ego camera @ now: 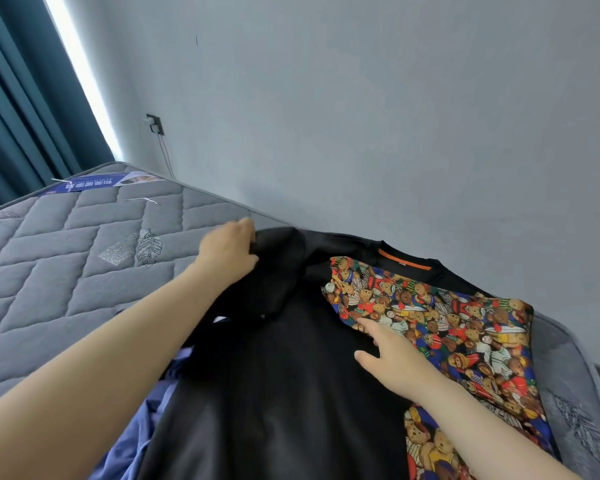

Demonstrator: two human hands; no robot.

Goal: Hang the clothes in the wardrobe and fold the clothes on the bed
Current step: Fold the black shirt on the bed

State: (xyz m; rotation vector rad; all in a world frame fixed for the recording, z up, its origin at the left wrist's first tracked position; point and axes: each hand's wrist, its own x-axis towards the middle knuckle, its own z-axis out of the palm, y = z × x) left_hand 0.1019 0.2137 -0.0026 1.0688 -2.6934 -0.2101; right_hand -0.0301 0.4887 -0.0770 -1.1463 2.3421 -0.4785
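Shirt (274,393), black, lies spread on mattress (66,254), collar toward 12 o'clock, near wall-side edge. Your left hand (227,252) grips sleeve (278,271) at 10 o'clock of shirt, fingers curled round bunched cloth. Your right hand (392,358) rests flat on shirt front, fingers straight, index tip touching bear-print panel (447,323) on 3 o'clock side. Blue cloth (136,427) lies under shirt at 8 o'clock. Orange strip (404,259) shows inside collar.

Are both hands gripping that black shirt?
No, only the left hand grips the black shirt by its sleeve; the right hand rests on it with straight fingers.
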